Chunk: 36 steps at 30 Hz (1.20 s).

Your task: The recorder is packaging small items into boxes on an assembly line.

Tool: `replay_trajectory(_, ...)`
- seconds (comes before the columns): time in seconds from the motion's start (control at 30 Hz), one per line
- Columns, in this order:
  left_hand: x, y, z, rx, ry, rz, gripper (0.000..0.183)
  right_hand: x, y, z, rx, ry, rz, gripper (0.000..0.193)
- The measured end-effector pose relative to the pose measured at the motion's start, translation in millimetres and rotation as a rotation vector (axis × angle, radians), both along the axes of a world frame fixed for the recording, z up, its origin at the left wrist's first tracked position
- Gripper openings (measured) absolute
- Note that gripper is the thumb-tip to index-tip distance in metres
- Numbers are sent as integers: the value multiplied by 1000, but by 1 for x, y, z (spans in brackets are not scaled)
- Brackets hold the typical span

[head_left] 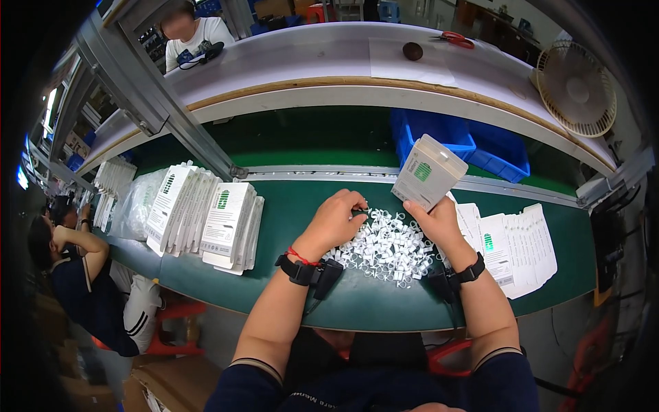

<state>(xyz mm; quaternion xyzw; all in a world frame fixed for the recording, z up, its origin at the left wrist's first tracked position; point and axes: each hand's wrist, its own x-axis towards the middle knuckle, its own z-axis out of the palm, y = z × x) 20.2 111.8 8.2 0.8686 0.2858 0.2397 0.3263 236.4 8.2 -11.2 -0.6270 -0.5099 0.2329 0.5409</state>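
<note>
My right hand point(437, 223) grips a thin white carton point(429, 175) with green print, thumb on its front, and holds it tilted above the table. The carton's top flap stands up. At the left edge of a pile of small white plastic ring-shaped clips point(391, 250), my left hand point(335, 218) has its fingers curled in, thumb and forefinger near each other. Whether a clip is between them is too small to tell. Flattened white cartons point(525, 250) lie fanned out to the right of my right hand. Black straps with devices circle both wrists.
Stacks of white cartons point(230, 223) and a clear plastic bag point(137, 213) stand at left. Blue bins point(501, 154) sit under the raised shelf point(295, 72), which carries red-handled scissors point(458, 40), a dark round object point(412, 51) and a fan point(575, 89). Other people sit at left and beyond.
</note>
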Motion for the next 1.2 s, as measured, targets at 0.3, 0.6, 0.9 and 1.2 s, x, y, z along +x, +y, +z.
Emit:
replay_trajectory(0.3,-1,3,-7,85,77,56,32,-5,-1,5,-49,-209,76,33)
replay_trajectory(0.6,-2,4,-8,125,49,-23,14,-5,0,3,14,-132,91,34)
replay_trajectory(0.9,-2,2,-3,7,44,22,19,-10,-2,1,-24,-64,-14,32)
replay_trajectory(1.2,7,2,-2,-74,24,-26,16,-11,3,-9,71,-48,145,31)
